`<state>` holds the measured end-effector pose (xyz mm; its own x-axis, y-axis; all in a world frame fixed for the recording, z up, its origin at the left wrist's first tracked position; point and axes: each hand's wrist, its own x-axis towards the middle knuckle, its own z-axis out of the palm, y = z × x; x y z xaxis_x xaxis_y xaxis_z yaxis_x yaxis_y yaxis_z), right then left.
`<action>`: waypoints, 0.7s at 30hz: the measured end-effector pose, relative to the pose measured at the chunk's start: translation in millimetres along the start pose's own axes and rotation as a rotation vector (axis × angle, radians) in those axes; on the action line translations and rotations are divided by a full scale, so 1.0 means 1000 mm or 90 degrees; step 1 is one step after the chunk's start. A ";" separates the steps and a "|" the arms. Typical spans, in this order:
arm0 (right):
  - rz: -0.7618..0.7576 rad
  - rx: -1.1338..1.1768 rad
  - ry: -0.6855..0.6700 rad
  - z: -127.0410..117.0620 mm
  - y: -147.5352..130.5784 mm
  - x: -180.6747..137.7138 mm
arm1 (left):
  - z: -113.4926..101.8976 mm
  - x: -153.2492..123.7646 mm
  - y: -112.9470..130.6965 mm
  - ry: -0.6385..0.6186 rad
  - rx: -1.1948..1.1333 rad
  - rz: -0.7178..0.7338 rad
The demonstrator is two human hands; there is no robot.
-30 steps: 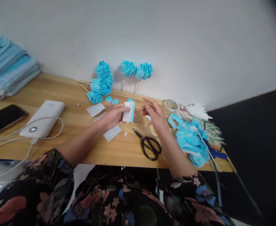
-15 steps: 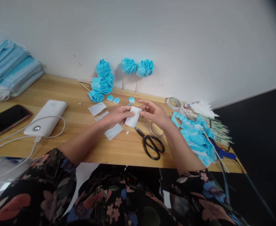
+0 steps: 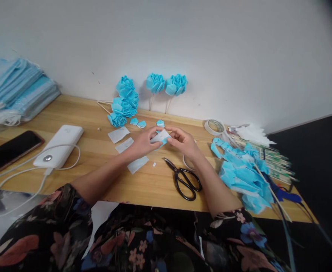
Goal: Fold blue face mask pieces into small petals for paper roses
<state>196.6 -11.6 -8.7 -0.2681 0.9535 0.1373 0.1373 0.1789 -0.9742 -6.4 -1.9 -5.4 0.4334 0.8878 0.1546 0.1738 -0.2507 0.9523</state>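
Observation:
Between my two hands is a small piece of fabric point(image 3: 160, 136), white on one face and blue on the other, with its blue side showing along a folded edge. My left hand point(image 3: 145, 142) pinches its left side. The thumb and fingers of my right hand point(image 3: 182, 141) grip its right edge. Several pale cut pieces point(image 3: 118, 134) lie on the table by my left hand. Just beyond my fingers are small folded blue petals point(image 3: 141, 124). Black-handled scissors point(image 3: 183, 178) lie below my right hand, and a tape roll is partly hidden behind its wrist.
Blue fabric flowers on sticks point(image 3: 176, 84) lean on the wall, with several more flowers point(image 3: 124, 102) to their left. Face masks point(image 3: 21, 88), a phone point(image 3: 11, 153) and a white power bank point(image 3: 59, 147) are at left. At right are a tape roll point(image 3: 214, 127), blue scraps point(image 3: 241, 172) and a blue tool point(image 3: 287, 195).
The piece in my hands was held flat with its white face up; now its right part is folded and blue shows. My right fingers have closed in on it. The view has shifted slightly.

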 end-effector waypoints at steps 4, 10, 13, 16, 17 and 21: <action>0.014 0.039 -0.001 -0.001 0.004 -0.004 | 0.002 -0.005 -0.003 0.002 0.072 0.043; 0.024 -0.027 -0.004 0.001 0.001 -0.009 | 0.002 -0.004 0.009 -0.016 0.261 0.081; 0.024 -0.044 0.048 -0.001 -0.002 -0.009 | -0.009 -0.011 0.032 -0.065 0.437 0.067; 0.024 -0.023 0.103 -0.004 0.000 -0.006 | -0.022 -0.042 0.069 -0.149 0.603 0.135; 0.024 -0.018 0.116 -0.004 0.001 -0.005 | -0.025 -0.059 0.082 -0.162 0.609 0.178; 0.028 0.002 0.149 -0.005 0.007 -0.002 | -0.027 -0.139 0.118 -0.231 0.496 0.260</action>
<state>202.6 -11.4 -15.1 -0.0333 0.9906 0.1329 0.1411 0.1363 -0.9806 -70.2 -145.0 92.7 0.8161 0.5338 0.2215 0.4321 -0.8181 0.3795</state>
